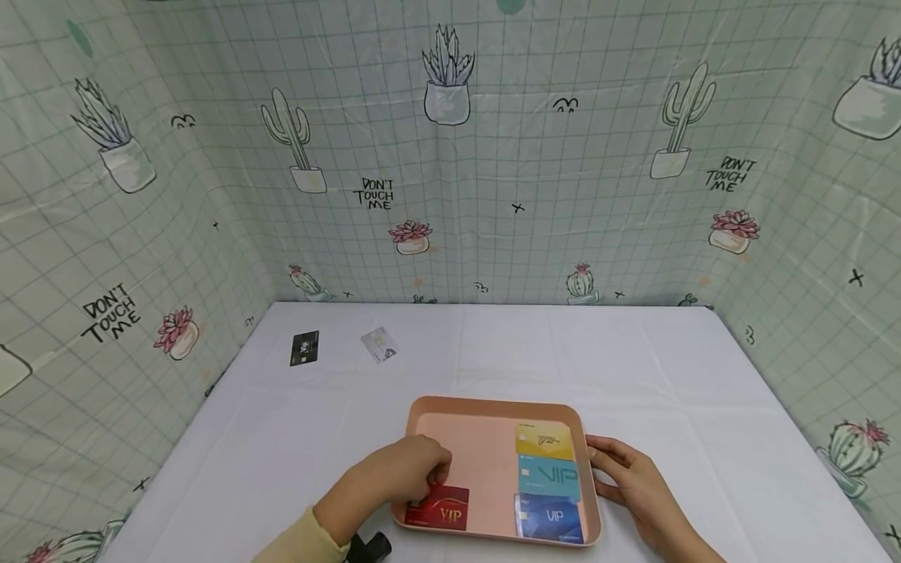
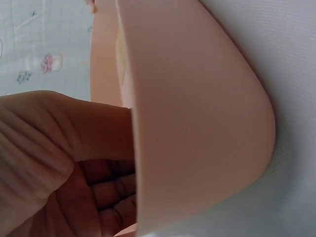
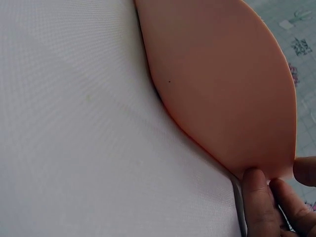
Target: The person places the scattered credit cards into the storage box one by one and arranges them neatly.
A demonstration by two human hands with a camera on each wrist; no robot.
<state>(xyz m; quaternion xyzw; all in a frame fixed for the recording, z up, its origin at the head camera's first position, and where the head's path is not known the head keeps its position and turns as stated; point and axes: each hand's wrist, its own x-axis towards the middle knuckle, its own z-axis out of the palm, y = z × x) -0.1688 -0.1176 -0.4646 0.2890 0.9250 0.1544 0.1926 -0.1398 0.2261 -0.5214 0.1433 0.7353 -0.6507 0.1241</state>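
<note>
A pink tray [image 1: 484, 463] sits near the front of the table. My left hand [image 1: 403, 471] reaches over its left side with curled fingers, at the upper left part of a red VIP card [image 1: 450, 510] in the near left corner. In the left wrist view, the tray wall hides the fingertips of the left hand [image 2: 69, 153]. My right hand [image 1: 637, 489] touches the tray's right wall from outside, fingers fairly straight, as the right wrist view also shows. Along the tray's right side lie a yellow card [image 1: 544, 442], a teal VIP card [image 1: 549, 477] and a blue VIP card [image 1: 551, 518].
At the back left of the white table [image 1: 676, 367] lie a black VIP card [image 1: 305, 349] and a silver-white card [image 1: 379, 344]. A small black object [image 1: 369, 547] shows beneath the left forearm. Patterned cloth walls [image 1: 486, 156] stand behind and at both sides.
</note>
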